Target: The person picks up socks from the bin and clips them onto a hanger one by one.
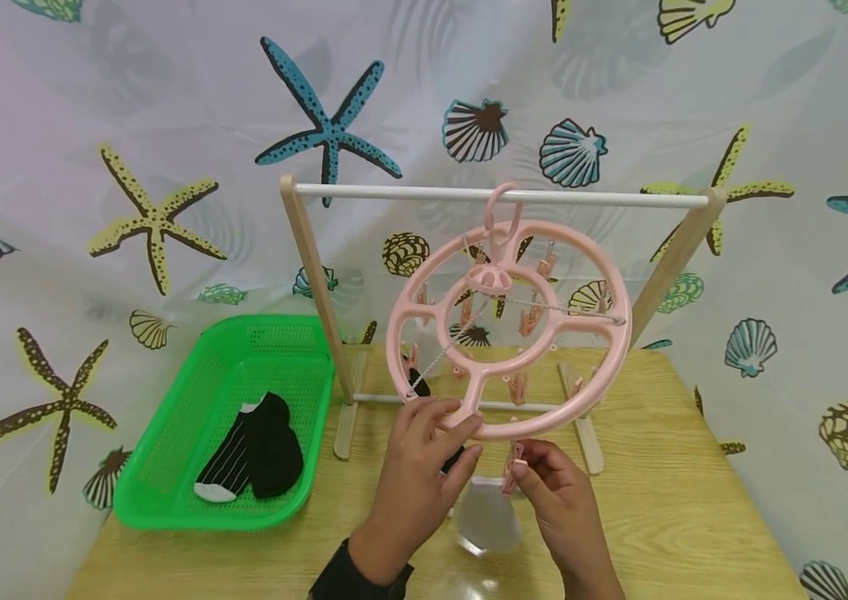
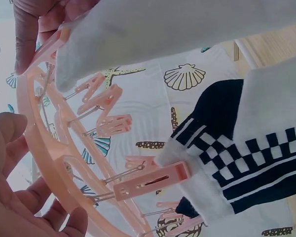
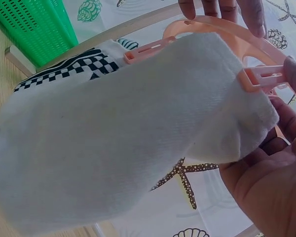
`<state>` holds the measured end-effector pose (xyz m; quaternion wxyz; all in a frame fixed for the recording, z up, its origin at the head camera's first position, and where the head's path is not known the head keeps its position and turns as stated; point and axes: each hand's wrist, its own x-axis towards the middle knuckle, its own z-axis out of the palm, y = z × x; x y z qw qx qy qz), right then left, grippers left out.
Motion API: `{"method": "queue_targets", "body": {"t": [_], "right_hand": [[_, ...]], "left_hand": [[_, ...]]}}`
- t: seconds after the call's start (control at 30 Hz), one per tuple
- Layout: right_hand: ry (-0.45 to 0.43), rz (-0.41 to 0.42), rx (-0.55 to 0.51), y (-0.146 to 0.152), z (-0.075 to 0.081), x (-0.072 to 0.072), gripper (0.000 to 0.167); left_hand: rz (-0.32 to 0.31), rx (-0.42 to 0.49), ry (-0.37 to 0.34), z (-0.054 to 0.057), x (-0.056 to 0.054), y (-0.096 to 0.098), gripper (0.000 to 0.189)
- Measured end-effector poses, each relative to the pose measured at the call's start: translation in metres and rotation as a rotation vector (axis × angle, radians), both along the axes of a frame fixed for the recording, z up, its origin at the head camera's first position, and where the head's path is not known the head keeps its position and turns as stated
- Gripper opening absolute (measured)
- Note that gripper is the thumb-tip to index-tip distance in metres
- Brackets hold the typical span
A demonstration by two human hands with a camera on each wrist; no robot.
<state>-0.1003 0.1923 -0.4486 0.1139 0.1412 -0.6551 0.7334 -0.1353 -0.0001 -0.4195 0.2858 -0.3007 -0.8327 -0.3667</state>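
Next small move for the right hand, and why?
Probably ease the right hand off the pink clothespin: its tip already overlaps the edge of the white sock, and the left hand holds the round pink clip hanger.

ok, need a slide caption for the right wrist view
Right hand pinching a pink clothespin on a white sock, checkered sock behind, left hand at the pink hanger's rim.

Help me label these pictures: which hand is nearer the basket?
The left hand: it touches the hanger, to the right of the basket in the head view; the right hand, pinching a peg, is farther right.
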Motion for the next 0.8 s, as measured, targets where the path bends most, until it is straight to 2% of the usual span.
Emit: {"method": "queue_targets", "body": {"t": [0.2, 0.57, 0.67, 0.8], "right_hand": [[0.001, -0.011, -0.003, 0.001, 0.001, 0.0, 0.017], [-0.048, -0.069, -0.005, 0.0, 0.005, 0.001, 0.027], [-0.075, -0.117, 0.015, 0.001, 0.006, 0.002, 0.025], [-0.135, -0.226, 0.024, 0.004, 0.005, 0.005, 0.019]], "left_hand": [[0.002, -0.036, -0.054, 0.002, 0.001, 0.002, 0.036], [0.032, -0.037, -0.043, 0.009, -0.003, -0.003, 0.032], [0.029, -0.033, -0.053, 0.013, -0.004, -0.007, 0.029], [0.013, -0.014, -0.061, 0.019, -0.005, -0.009, 0.025]]}}
